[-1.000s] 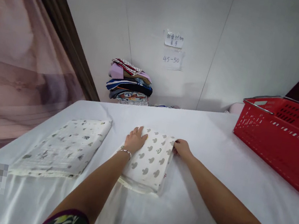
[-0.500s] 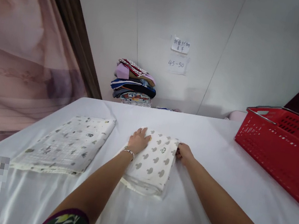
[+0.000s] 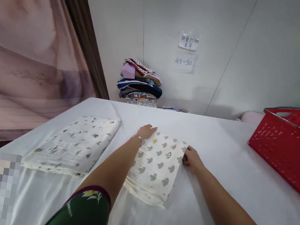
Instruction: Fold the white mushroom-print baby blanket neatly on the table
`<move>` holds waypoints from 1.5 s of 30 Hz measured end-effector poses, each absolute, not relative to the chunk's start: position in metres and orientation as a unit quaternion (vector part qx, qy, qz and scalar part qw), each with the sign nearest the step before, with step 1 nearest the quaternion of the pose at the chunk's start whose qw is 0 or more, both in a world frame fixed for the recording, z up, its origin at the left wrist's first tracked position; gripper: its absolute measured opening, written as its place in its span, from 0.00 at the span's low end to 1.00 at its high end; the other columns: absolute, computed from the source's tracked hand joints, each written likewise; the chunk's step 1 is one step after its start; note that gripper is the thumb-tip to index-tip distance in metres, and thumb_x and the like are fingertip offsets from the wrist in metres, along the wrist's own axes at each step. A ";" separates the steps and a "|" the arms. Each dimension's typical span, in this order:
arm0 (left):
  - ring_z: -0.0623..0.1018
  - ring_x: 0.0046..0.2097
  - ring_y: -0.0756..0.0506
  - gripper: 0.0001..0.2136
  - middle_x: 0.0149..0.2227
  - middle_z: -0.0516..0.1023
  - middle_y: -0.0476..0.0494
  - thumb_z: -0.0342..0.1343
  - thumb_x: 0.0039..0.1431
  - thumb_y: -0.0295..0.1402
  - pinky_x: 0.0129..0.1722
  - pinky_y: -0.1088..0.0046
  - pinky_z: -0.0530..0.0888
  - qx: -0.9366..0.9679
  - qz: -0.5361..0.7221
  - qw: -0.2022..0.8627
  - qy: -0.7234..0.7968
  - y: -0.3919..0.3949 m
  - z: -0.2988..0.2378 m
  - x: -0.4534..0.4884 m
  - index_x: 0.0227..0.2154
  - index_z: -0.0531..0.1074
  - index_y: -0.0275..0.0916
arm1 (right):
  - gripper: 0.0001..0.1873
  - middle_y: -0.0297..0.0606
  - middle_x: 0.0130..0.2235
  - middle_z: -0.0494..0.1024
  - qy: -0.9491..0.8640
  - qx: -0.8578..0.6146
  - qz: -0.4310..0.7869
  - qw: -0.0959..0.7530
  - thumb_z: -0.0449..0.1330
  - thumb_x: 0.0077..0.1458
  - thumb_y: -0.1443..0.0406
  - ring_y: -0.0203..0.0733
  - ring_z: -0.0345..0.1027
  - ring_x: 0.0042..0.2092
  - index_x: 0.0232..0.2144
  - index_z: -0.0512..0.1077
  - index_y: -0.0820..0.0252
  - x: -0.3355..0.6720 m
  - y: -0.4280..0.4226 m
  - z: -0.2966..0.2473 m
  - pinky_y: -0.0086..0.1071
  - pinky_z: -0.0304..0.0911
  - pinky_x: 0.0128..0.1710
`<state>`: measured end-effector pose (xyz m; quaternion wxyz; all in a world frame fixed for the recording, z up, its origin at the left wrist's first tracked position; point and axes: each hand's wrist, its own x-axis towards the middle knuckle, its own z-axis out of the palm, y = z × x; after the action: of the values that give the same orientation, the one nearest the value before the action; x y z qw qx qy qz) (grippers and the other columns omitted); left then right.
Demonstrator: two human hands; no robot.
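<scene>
A folded white cloth (image 3: 155,163) printed with grey mushrooms lies on the table in front of me. My left hand (image 3: 146,130) is at its far left corner, the fingers bent over the edge and closed on the fabric; their tips are partly hidden. At the far right corner, my right hand (image 3: 191,158) pinches the edge of the same cloth. The near edge of the cloth shows several loose layers, slightly uneven. Left of my left arm a second folded white cloth (image 3: 75,144), with small grey and dark prints, lies flat and apart from both hands.
A red plastic basket (image 3: 285,146) with a metal handle stands at the right on the white-covered table (image 3: 207,214). Behind the far edge rises a stack of folded fabrics (image 3: 140,84) against the wall. A pink curtain (image 3: 30,69) hangs along the left side.
My left hand has moved from lying flat on the cloth to its far left corner. My right hand stays at the right edge. The view has shifted slightly left.
</scene>
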<state>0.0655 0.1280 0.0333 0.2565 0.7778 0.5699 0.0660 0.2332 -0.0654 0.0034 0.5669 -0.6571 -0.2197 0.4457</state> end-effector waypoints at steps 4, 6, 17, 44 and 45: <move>0.70 0.53 0.38 0.23 0.53 0.69 0.35 0.43 0.58 0.50 0.48 0.64 0.66 0.782 0.057 0.231 0.577 0.126 0.033 0.069 0.50 0.65 0.41 | 0.10 0.22 0.12 0.57 -0.231 -0.652 0.442 0.571 0.59 0.39 0.63 0.27 0.45 0.14 0.26 0.62 0.57 0.233 -0.072 0.009 0.24 0.34 0.15; 0.71 0.52 0.39 0.23 0.52 0.69 0.34 0.43 0.60 0.49 0.48 0.65 0.66 0.783 0.056 0.215 0.581 0.124 0.034 0.070 0.50 0.64 0.39 | 0.10 0.22 0.12 0.58 -0.238 -0.647 0.443 0.573 0.59 0.39 0.63 0.27 0.44 0.14 0.27 0.64 0.58 0.233 -0.077 0.014 0.25 0.34 0.15; 0.74 0.47 0.40 0.16 0.44 0.76 0.38 0.41 0.62 0.43 0.43 0.65 0.68 0.794 0.047 0.168 0.582 0.109 0.042 0.072 0.42 0.68 0.39 | 0.17 0.22 0.15 0.60 -0.246 -0.642 0.422 0.591 0.58 0.36 0.63 0.26 0.44 0.15 0.34 0.66 0.60 0.248 -0.094 0.007 0.24 0.36 0.16; 0.73 0.49 0.36 0.28 0.49 0.73 0.32 0.42 0.57 0.54 0.44 0.61 0.68 0.812 -0.012 0.113 0.572 0.063 0.055 0.016 0.53 0.60 0.39 | 0.27 0.26 0.20 0.69 -0.336 -0.701 0.427 0.462 0.59 0.47 0.61 0.31 0.58 0.16 0.51 0.61 0.54 0.233 -0.103 0.021 0.23 0.47 0.15; 0.73 0.49 0.36 0.28 0.48 0.73 0.32 0.42 0.56 0.54 0.43 0.61 0.68 0.813 -0.013 0.109 0.572 0.059 0.054 0.012 0.52 0.60 0.39 | 0.27 0.26 0.20 0.69 -0.341 -0.698 0.426 0.465 0.59 0.47 0.61 0.31 0.58 0.16 0.51 0.60 0.54 0.230 -0.104 0.021 0.23 0.48 0.15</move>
<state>0.0123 0.0595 0.0544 0.1085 0.8127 0.5724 -0.0128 0.2301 -0.1044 0.0209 0.4645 -0.6978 -0.3406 0.4258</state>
